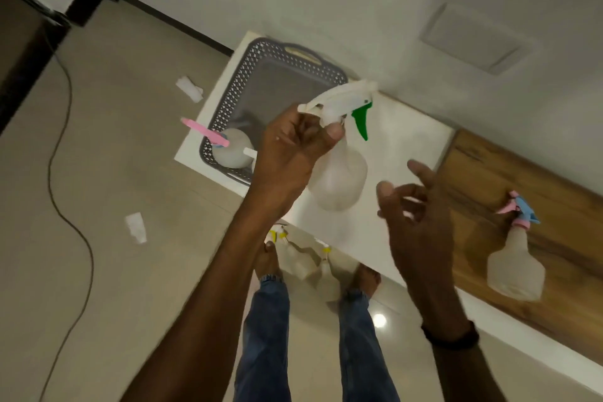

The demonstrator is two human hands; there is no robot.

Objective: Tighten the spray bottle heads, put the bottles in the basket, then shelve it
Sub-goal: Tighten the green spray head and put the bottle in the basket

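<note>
My left hand (293,147) grips the white spray head of a translucent bottle (339,179) with a green trigger, holding it in the air over the white table (401,127). To its right, my right hand (414,215) hangs with loosely curled fingers, holding nothing and not touching the bottle. A grey perforated basket (248,75) sits at the table's far left end. A bottle with a pink trigger (228,148) stands inside its near corner. Another bottle with a pink and blue head (515,258) lies on the wooden surface (496,173) at right.
Two bottles with yellow parts (303,258) lie on the floor between my feet, below the table edge. A dark cable (62,147) snakes over the floor at left, near scraps of white paper (135,227). A wall rises behind the table.
</note>
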